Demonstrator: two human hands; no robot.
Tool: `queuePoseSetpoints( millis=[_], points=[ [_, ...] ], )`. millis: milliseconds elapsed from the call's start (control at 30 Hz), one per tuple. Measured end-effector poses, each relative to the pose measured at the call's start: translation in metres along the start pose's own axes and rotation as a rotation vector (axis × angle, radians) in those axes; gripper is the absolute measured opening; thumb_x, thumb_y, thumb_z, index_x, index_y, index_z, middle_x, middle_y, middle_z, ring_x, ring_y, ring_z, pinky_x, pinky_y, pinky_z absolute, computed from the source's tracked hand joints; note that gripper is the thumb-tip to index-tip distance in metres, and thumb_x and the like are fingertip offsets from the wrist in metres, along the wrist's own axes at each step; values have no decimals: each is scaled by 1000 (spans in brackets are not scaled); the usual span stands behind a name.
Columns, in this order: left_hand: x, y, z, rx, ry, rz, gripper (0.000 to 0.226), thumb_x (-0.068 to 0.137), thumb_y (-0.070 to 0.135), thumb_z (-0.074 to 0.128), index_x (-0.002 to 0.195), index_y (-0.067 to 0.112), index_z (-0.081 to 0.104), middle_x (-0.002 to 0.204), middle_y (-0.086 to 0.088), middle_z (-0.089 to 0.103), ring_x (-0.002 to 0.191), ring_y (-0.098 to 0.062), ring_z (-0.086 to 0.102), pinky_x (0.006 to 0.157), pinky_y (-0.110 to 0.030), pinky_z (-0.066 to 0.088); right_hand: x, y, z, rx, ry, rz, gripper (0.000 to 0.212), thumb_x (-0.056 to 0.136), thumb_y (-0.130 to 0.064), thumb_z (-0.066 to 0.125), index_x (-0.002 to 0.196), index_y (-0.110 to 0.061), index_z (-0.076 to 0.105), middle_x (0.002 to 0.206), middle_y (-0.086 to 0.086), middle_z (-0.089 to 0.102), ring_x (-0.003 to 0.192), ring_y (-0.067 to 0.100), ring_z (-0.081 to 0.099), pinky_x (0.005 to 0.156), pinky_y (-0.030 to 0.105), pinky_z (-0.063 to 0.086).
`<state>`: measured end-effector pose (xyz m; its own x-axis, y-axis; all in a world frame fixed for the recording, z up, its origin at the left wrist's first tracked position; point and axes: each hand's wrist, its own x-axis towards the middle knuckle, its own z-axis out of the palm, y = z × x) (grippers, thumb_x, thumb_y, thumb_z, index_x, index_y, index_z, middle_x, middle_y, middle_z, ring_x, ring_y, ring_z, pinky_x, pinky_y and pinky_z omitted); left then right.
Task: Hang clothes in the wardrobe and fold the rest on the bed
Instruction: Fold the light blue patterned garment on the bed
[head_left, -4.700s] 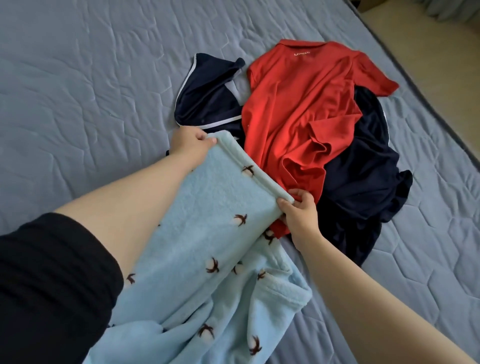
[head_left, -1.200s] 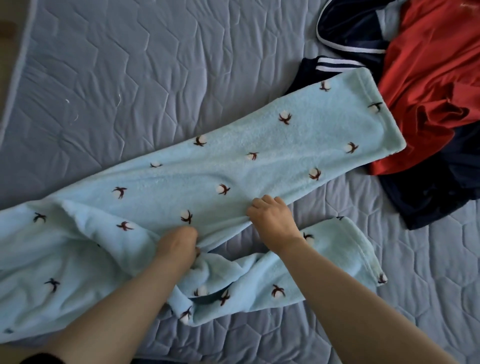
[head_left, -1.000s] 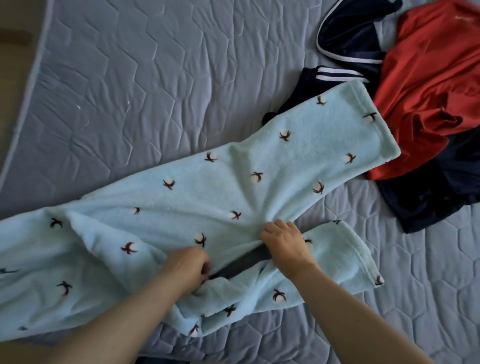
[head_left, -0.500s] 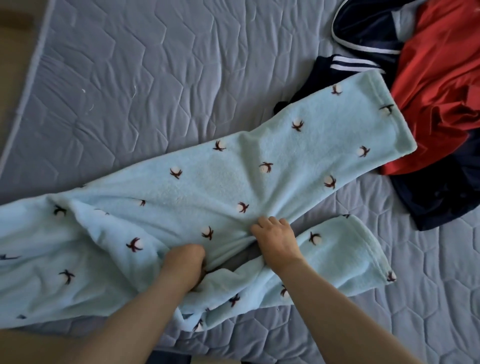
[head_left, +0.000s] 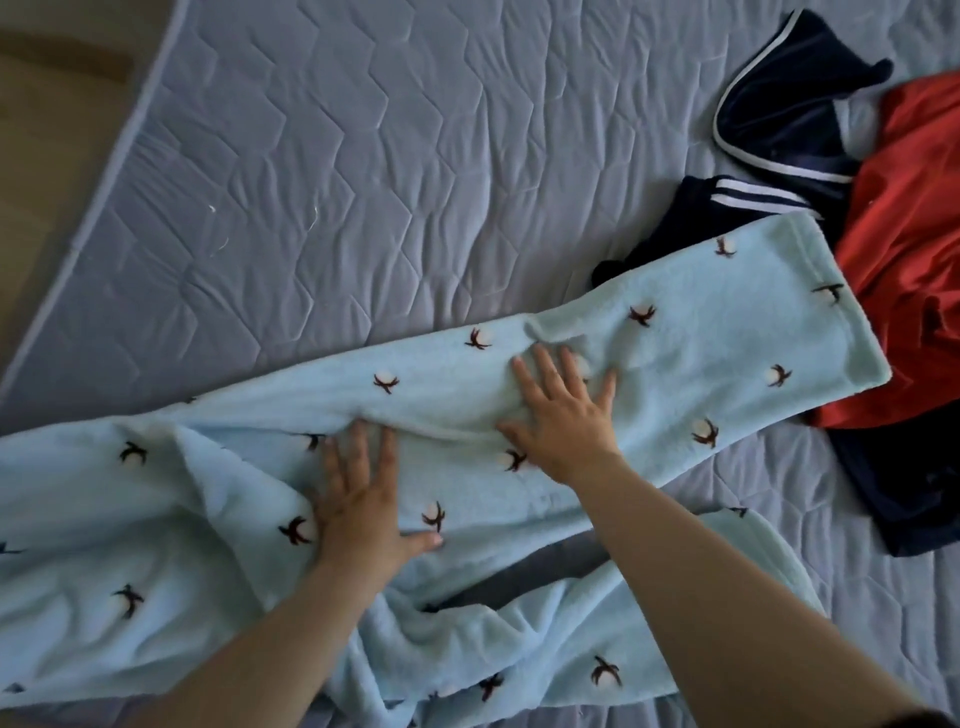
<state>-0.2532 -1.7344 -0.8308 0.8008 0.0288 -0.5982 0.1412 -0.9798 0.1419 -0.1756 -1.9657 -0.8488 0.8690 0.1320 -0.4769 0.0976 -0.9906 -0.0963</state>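
I had the pale-blue fleece pyjama trousers (head_left: 701, 332), printed with small brown-and-white cotton bolls, stretched across the grey-blue quilted bed (head_left: 363, 156). Both my hands lay flat on them and gripped nothing. My left hand (head_left: 358, 499), fingers straight, pressed near the crotch where the cloth was bunched. My right hand (head_left: 561, 410), fingers spread, pressed on the upper leg just past a long ridge of wrinkle. That upper leg ran out to the far right, its cuff lying over the edge of the unsorted heap. The other leg (head_left: 571, 649) sagged nearer to me, rumpled, with a dark gap of mattress showing between the two, so the legs were not yet laid one on the other.

By my reckoning I was only smoothing this pair flat, with every real fold of it yet to make. Beyond the cuff the red shirt (head_left: 909, 234) lay crumpled, touching a navy garment with white piping (head_left: 779, 104). A navy piece with white stripes (head_left: 727, 202) lay partly under the cuff, and none of the heap was folded. I saw no finished stack on the visible part of the bed. The wardrobe was out of sight, so I could not tell whether anything hung there.
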Motion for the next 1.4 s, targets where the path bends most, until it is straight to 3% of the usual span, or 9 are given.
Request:
queuePoseSetpoints(
  millis=[200,300,467,600,700,800,933,1233,1400],
  points=[
    [8,8,-4,77,-86,6,149,40,83,68,148,28,-18,153,-6,-15,142,-38,5,108,-53,28,38,40,-16,71,11,259,84,87,-75,18,152,-32,-14,161,-12,-9,149,16,-7,108,73,-3],
    [13,8,-23,-168,14,176,63,64,67,70,109,30,45,105,12,49,91,-15,54,67,-21,40,24,17,-20,146,106,207,82,91,-69,23,153,-28,-8,162,-3,-10,149,24,-12,112,66,-6],
    [61,9,-78,-301,454,165,31,88,21,65,113,5,56,117,-16,49,80,-38,58,65,-42,47,15,-13,-30,49,141,-113,64,101,-44,33,154,-24,5,163,4,-6,147,22,-19,118,57,-4],
    [100,-14,-99,-124,208,-29,44,97,28,49,134,4,43,137,-19,40,112,-41,51,87,-47,43,43,-31,-46,150,175,-114,49,104,-28,33,151,-18,23,159,1,20,150,20,-3,119,54,-2],
    [108,-33,-106,-162,89,32,24,93,34,58,101,12,59,105,-12,59,104,-35,57,78,-37,45,68,-45,-54,132,141,-111,38,102,-25,39,139,-17,42,140,2,45,142,21,25,119,54,2],
    [112,-41,-117,-393,142,51,31,86,25,68,66,18,46,63,-2,56,65,-24,62,56,-30,40,90,-47,-70,61,171,-60,23,98,-27,46,109,-17,63,111,6,59,113,26,52,116,48,19],
    [113,-43,-123,-499,344,108,16,81,12,72,85,9,57,86,-4,58,72,-23,59,68,-34,46,97,-49,-80,49,313,4,19,93,-9,48,102,-14,64,104,6,56,99,28,54,110,44,27],
    [56,-65,-60,-164,467,158,83,65,65,69,122,8,54,121,-16,50,106,-36,51,89,-51,46,9,-105,-12,147,242,-187,58,96,-40,37,150,-22,30,157,10,27,146,33,22,116,59,17],
    [38,-75,-18,82,88,84,148,42,82,68,149,28,-19,156,-8,-28,143,-33,-24,109,-69,0,8,-20,28,-110,112,107,74,91,-71,-1,150,-31,-22,159,-2,-22,148,25,-14,114,63,-8]
  ],
)
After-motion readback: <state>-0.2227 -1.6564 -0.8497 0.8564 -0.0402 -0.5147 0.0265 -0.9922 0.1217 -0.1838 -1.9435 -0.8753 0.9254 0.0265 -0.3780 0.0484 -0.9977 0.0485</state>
